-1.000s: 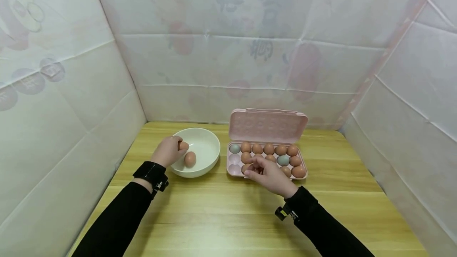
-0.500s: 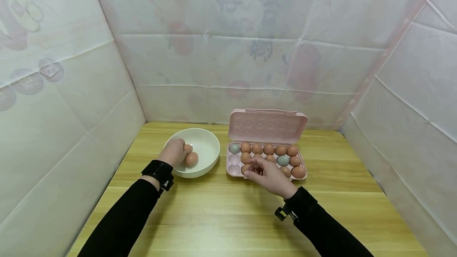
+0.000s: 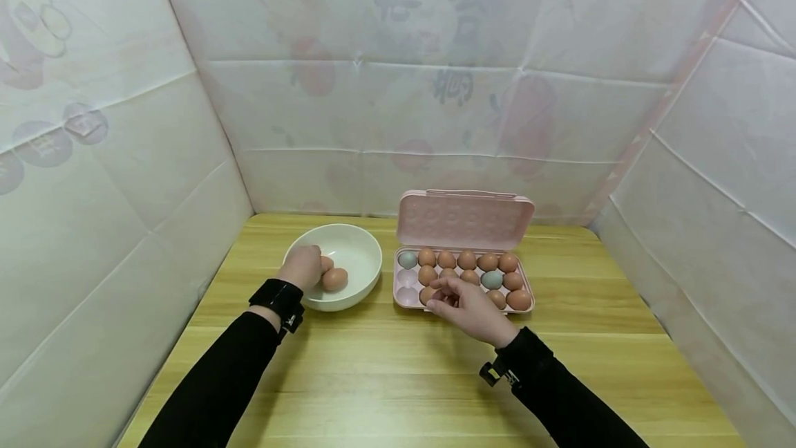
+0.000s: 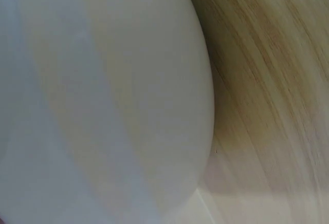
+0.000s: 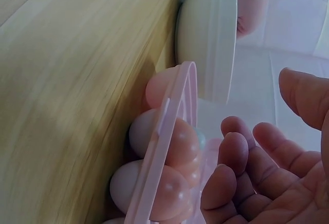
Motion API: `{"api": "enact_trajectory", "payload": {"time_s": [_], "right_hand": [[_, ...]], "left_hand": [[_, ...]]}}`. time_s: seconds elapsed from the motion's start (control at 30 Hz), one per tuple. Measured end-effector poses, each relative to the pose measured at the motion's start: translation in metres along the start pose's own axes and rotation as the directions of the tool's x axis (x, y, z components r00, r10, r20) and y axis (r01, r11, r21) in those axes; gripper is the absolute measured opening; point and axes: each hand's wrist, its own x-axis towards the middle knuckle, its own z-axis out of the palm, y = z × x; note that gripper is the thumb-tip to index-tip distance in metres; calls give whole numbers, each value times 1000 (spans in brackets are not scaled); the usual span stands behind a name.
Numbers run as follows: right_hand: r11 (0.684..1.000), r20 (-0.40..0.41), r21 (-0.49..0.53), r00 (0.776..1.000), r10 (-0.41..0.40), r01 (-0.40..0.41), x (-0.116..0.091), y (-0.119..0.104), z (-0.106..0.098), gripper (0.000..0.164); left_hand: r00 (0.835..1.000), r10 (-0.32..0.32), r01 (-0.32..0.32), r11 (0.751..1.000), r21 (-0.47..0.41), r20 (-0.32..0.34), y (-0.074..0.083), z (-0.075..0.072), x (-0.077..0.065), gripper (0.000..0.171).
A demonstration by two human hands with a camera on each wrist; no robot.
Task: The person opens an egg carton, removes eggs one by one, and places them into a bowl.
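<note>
Head view gives me the change: over the last 1 second the left hand has dropped from the rim of the round cream-white bowl to well inside it, taking a smooth brown oval egg down with it. That egg now sits low in the bowl at the fingers, just beside a second brown egg, which has rolled slightly and lies more on its side. I judge the lowering to be about finished, so what matters is the contact between fingers and egg. Those fingertips are hidden from me, and the left wrist view shows only the bowl's outer wall and the wooden tabletop, so I cannot tell whether the egg is gripped or merely touched.

Meanwhile the right hand hangs over the front of the pink plastic hinged egg carton, fingers loosely bent, thumb well apart, holding nothing. It has stayed put, as have the carton's visible brown eggs and 2 pale blue-green eggs. The 2 bare cups at the left end look unchanged, so I judge the carton side idle.
</note>
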Motion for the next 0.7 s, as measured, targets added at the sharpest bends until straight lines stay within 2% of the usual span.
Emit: {"api": "enact_trajectory", "payload": {"time_s": [0.23,0.33,0.4,0.47,0.57,0.7], "right_hand": [[1000,6,-10,1000,12,-12,1,0,1,41],[1000,13,-23,1000,8,-8,2,1,0,40],[999,14,-44,1000,-1,1,3,1,-1,36],[996,10,-83,1000,-23,24,5,1,-2,30],[982,-9,-175,997,-77,75,10,1,-6,25],[954,-21,-292,997,-74,65,17,-6,-11,34]], "left_hand": [[997,-58,58,998,-9,45,-1,-1,1,17],[996,-76,77,996,-39,39,-1,-3,-2,20],[999,-47,47,999,-25,7,0,-6,-6,24],[998,3,-3,1000,-10,-55,0,-8,-11,28],[983,88,-88,996,5,-163,1,-11,-21,31],[956,155,-170,985,-40,-248,14,-15,-37,36]]}}
